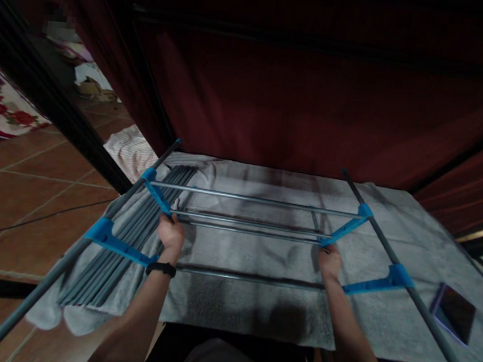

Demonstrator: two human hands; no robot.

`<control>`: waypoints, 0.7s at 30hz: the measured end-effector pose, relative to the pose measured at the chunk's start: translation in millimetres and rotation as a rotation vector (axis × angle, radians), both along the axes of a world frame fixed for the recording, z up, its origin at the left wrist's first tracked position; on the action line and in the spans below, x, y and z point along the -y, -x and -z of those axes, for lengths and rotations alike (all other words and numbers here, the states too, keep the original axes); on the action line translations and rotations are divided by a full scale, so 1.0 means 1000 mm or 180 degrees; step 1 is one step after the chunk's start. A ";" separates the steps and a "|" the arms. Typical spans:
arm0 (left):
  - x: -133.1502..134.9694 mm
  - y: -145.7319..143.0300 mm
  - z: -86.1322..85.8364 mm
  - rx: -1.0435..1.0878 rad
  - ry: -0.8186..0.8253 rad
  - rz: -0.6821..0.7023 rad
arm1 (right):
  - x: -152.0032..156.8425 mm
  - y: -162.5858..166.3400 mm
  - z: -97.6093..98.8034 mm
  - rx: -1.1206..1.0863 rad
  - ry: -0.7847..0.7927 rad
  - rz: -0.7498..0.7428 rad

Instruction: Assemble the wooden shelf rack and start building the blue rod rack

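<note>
A rack frame of grey metal tubes and blue plastic brackets stands over the cloth, its two long side tubes flanking my arms. My left hand [171, 233] is closed at the lower end of the far left blue bracket [158, 197], where thin cross rods [246, 222] meet it. Opposite, my right hand [330, 262] has its fingers wrapped around the end of the far right blue bracket [345, 231]. Nearer me sit a left blue bracket [120, 244] and a right blue bracket [379, 281], joined by a lower rod [253, 279]. My fingertips are partly hidden.
A bundle of several grey tubes [133, 239] lies on the left of the grey cloth [246, 312]. A phone [454, 313] rests at the right. Behind hangs a dark red curtain [274, 104]. A dark post [62, 90] and tiled floor [17, 205] are at left.
</note>
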State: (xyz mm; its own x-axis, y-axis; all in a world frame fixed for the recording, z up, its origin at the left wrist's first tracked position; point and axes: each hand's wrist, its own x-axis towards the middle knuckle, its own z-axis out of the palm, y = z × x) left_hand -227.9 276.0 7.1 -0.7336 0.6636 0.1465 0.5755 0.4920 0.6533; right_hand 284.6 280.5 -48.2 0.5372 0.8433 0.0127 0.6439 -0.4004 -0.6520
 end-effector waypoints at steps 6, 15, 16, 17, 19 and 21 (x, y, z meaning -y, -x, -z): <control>-0.003 -0.004 -0.010 -0.0006 0.0243 -0.0025 | -0.004 0.011 -0.018 0.0047 0.0330 0.0246; -0.002 -0.008 -0.011 0.0071 0.0644 -0.0179 | -0.010 0.019 -0.022 -0.0037 0.0259 0.0514; -0.003 -0.007 -0.010 0.0063 0.0649 -0.0176 | -0.011 0.019 -0.022 -0.0057 0.0231 0.0534; -0.005 -0.006 -0.008 0.0054 0.0646 -0.0166 | -0.011 0.020 -0.021 -0.0080 0.0200 0.0557; -0.008 -0.002 -0.003 0.0025 0.0632 -0.0226 | -0.012 0.020 -0.018 -0.0139 0.0135 0.0609; -0.011 0.002 0.002 0.0014 0.0599 -0.0381 | -0.013 0.019 -0.014 -0.0222 0.0055 0.0639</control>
State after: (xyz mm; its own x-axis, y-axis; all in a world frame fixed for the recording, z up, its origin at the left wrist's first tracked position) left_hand -230.4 287.0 5.5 -0.8092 0.5870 0.0249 0.5029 0.6701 0.5460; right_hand 265.9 293.7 -34.1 0.6936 0.7190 -0.0440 0.5036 -0.5277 -0.6840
